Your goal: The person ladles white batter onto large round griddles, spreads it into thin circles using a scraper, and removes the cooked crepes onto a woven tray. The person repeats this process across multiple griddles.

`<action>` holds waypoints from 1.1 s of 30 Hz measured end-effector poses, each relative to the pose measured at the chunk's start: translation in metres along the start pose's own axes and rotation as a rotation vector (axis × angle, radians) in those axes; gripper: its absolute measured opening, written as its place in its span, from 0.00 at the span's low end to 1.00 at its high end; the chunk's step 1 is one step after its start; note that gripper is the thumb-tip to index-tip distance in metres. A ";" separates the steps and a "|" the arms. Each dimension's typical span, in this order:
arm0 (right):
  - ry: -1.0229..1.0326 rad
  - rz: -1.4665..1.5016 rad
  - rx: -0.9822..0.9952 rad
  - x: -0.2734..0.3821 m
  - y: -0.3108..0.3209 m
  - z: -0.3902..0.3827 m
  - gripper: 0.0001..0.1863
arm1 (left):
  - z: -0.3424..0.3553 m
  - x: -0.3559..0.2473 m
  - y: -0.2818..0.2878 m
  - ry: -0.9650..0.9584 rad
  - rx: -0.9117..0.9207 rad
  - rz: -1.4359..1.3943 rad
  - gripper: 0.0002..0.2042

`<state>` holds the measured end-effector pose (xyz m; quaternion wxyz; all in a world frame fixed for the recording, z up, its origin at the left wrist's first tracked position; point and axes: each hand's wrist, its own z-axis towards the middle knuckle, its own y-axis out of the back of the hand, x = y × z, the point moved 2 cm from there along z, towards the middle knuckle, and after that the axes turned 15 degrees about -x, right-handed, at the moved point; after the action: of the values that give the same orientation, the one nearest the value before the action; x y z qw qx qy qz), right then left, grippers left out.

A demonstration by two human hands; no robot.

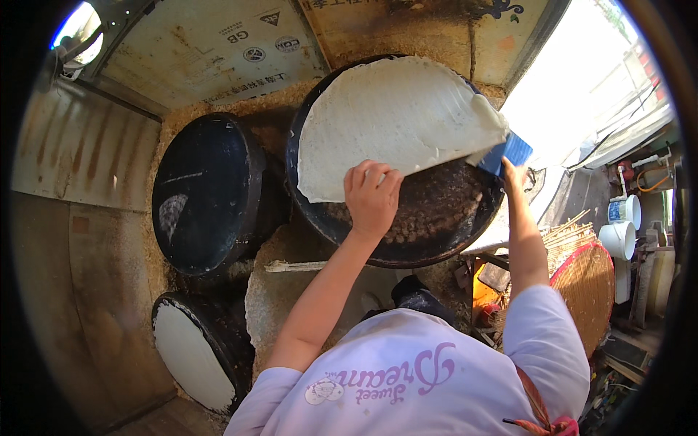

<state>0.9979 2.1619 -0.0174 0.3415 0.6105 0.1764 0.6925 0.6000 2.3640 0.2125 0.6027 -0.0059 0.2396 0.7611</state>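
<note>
A thin, pale pancake [400,116] covers the far part of a large round dark griddle [378,251] in front of me. Its near edge runs slantwise, and bare, brown-crusted griddle shows below it. My left hand [372,200] is closed at that near edge, fingers bent down over the pancake's rim. On the right, my right hand [515,174] grips a blue flat scraper [515,151], whose pale blade lies against the pancake's right corner. My fingertips on the left are partly hidden.
To the left stands a second round black griddle [203,192]. Below it, a dark vat [243,349] holds white batter [193,356]. A whitened stick [294,267] lies nearby. At right are a red-rimmed woven mat [585,294], white buckets [618,240] and a bright opening.
</note>
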 end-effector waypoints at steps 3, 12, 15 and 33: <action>-0.004 0.317 0.373 0.104 -0.057 -0.097 0.28 | 0.009 0.003 0.008 -0.042 -0.066 0.099 0.07; 1.029 0.505 1.242 0.199 0.096 -0.388 0.20 | 0.022 0.001 0.012 -0.118 0.101 0.038 0.08; 1.168 0.574 1.157 0.230 0.055 -0.384 0.18 | 0.043 0.012 0.011 -0.093 0.058 0.067 0.07; 1.197 -0.055 0.403 0.078 0.062 -0.145 0.21 | -0.029 0.062 -0.016 0.361 0.568 -0.084 0.04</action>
<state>0.8407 2.1973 0.0524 0.0798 0.1646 0.4796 0.8582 0.5894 2.4125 0.1630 0.5592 0.0176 0.5443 0.6251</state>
